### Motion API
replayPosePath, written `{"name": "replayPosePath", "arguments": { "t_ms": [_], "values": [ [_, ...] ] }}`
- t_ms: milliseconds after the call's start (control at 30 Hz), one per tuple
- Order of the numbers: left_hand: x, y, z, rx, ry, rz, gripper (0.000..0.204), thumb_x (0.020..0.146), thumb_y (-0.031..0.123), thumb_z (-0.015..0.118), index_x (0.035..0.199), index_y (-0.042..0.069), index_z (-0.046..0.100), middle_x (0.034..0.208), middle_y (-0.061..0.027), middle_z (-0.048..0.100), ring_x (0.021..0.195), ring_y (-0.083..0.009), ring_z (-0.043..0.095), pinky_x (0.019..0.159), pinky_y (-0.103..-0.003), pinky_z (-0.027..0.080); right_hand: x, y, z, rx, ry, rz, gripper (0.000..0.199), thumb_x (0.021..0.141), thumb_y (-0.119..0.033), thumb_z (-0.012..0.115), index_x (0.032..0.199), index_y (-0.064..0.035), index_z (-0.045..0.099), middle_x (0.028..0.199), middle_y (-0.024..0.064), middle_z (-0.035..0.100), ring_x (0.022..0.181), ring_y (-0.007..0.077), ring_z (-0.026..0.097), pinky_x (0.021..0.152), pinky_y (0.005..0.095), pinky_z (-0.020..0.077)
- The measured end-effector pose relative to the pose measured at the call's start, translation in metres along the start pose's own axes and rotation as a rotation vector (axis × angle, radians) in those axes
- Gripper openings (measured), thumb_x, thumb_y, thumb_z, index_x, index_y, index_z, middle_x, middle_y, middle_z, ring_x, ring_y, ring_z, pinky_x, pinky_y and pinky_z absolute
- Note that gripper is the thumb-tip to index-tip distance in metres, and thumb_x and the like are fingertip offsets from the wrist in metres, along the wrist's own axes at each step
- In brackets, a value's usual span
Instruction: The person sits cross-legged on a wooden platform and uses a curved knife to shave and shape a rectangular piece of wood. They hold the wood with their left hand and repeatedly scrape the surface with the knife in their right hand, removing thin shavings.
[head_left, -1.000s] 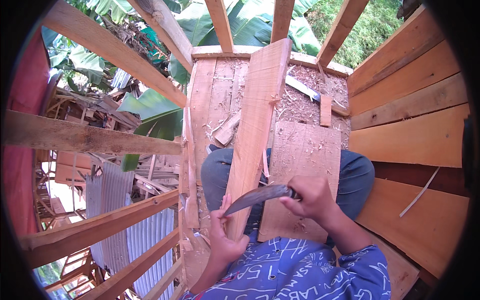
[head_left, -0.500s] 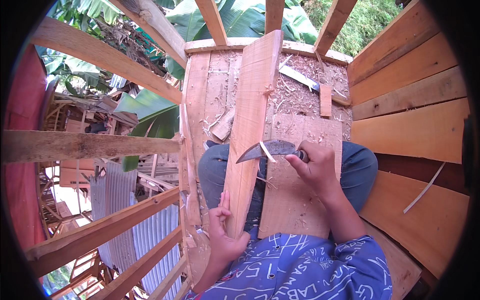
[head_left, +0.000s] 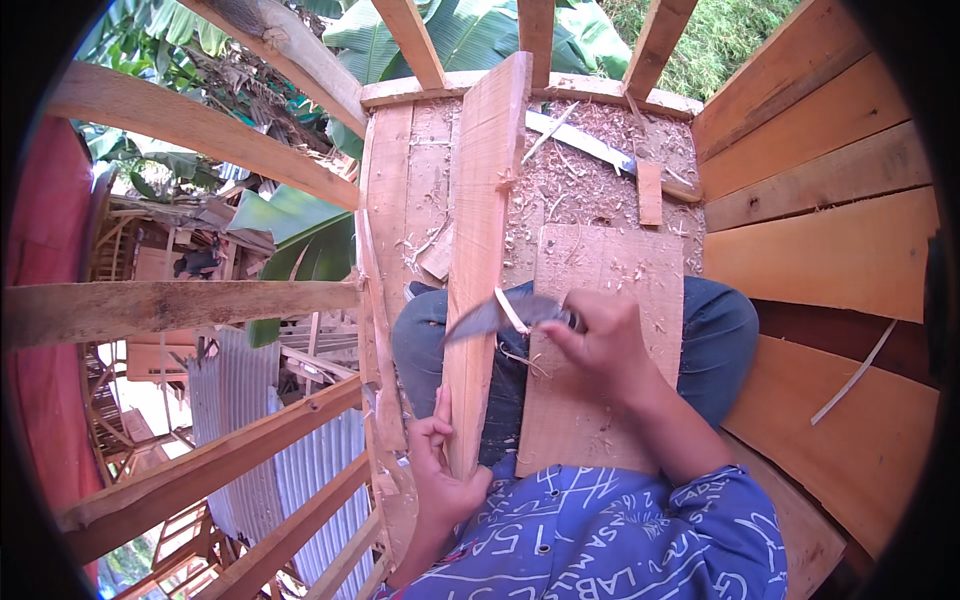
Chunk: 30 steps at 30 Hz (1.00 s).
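Observation:
My left hand (head_left: 445,470) grips the near end of a long wooden plank (head_left: 478,200), which stands on its edge and reaches away toward the far rail. My right hand (head_left: 605,345) is closed round the dark handle of a curved knife (head_left: 490,317). The broad blade, slightly blurred, lies across the plank's right edge, its tip pointing left. A pale curled shaving (head_left: 512,312) hangs at the blade. Under the right hand a wide flat board (head_left: 600,265) rests across my lap, with small chips on it.
Shavings cover the floor (head_left: 580,200) beyond my knees. A saw (head_left: 580,140) lies there beside a small wood block (head_left: 650,193). Board walling (head_left: 820,240) rises on the right, and slanted wooden rails (head_left: 190,300) stand on the left. Corrugated metal sheets (head_left: 235,430) lie beyond them.
The plank has tilted left and turned more onto its edge. My right hand and the knife have shifted slightly left and nearer along its edge. My left hand keeps its grip.

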<state>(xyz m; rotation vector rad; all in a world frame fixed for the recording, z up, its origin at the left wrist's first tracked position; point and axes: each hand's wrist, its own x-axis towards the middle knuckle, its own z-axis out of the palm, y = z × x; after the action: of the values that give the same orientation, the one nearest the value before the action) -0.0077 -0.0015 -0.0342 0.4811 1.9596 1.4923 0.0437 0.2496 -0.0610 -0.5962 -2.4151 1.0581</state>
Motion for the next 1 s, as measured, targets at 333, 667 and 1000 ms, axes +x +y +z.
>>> {"name": "replayPosePath", "arguments": {
  "t_ms": [333,667,1000],
  "values": [
    [-0.001,-0.003,0.003,0.064,-0.007,0.018,0.054,0.057,-0.009,0.049,0.104,0.010,0.029,0.151,-0.0337,0.024,0.144,-0.0315,0.026,0.110,-0.032,0.020,0.010,0.009,0.001,-0.017,0.063,0.025,0.053,0.082,-0.048,0.071,0.060,-0.0039,0.052,0.049,0.0115,0.047,0.043,0.0260,0.052,0.044,0.0361,0.0402],
    [0.000,-0.001,0.006,0.053,0.011,-0.011,0.054,0.057,-0.008,0.050,0.104,0.010,0.029,0.150,-0.0357,0.023,0.143,-0.0315,0.026,0.106,-0.029,0.022,0.015,0.016,-0.007,-0.050,0.017,-0.137,0.055,0.079,-0.055,0.070,0.059,-0.0060,0.053,0.048,0.0105,0.048,0.041,0.0277,0.052,0.043,0.0380,0.0401],
    [0.001,0.000,0.009,0.182,0.001,0.054,0.054,0.058,-0.008,0.051,0.105,0.009,0.029,0.147,-0.0393,0.023,0.146,-0.0358,0.018,0.109,-0.032,0.018,-0.003,-0.004,-0.019,-0.070,-0.092,-0.074,0.055,0.077,-0.052,0.072,0.057,-0.0067,0.050,0.050,0.0096,0.052,0.045,0.0280,0.057,0.044,0.0386,0.0432]
  ]
}}
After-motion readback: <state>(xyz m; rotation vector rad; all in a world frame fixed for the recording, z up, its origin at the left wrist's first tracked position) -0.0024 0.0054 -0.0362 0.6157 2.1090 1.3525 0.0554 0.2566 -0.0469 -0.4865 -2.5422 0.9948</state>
